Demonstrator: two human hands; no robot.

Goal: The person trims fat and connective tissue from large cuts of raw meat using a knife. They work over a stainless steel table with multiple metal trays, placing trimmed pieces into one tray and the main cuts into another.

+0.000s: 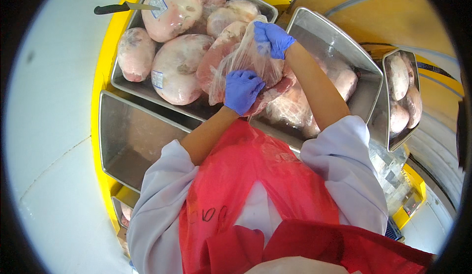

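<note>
Both my hands wear blue-violet gloves and are closed on a clear plastic bag point(239, 56) around a large cut of raw meat point(213, 55). My left hand point(241, 92) grips the bag near its closer side, fingers curled. Farther away and to the right, my right hand point(275, 39) pulls a bunched part of the film upward, which stretches between the two hands. Bare red flesh shows beneath the left hand and to its right. The meat lies over the near right side of a steel tub point(116, 84), among several wrapped cuts point(183, 67).
A black-handled knife point(111, 9) lies at the far left, its blade reaching over a wrapped cut. A second steel tub point(339, 33) with bagged meat stands right, a smaller one point(414, 107) beyond it. Another metal tub point(140, 141) sits near left. A yellow edge point(100, 77) borders the tubs.
</note>
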